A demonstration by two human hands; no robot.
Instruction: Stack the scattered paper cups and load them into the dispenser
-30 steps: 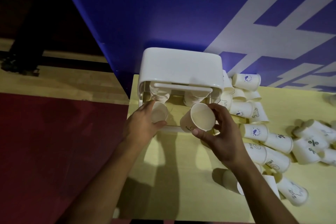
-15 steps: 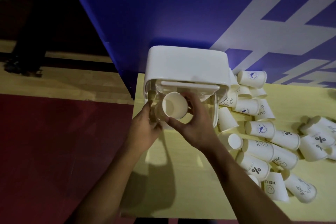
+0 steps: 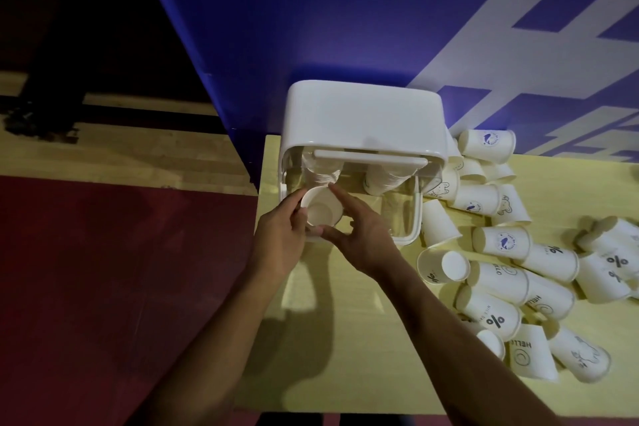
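Cup (image 3: 321, 214) between both hands' fingers (image 3: 345, 201)

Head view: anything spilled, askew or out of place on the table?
Yes: loose paper cups lie mostly on their sides in a jumbled heap on the table, right of the dispenser, some overlapping. They are unsorted, none visibly crushed. The dispenser itself stands upright by the blue wall.

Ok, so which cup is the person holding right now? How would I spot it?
Find the big white dispenser against the blue wall. In front of its left side, the left hand and right hand hold one paper cup between them. Unlike the loose cups lying on the table to the right, it alone is being held, open mouth facing you.
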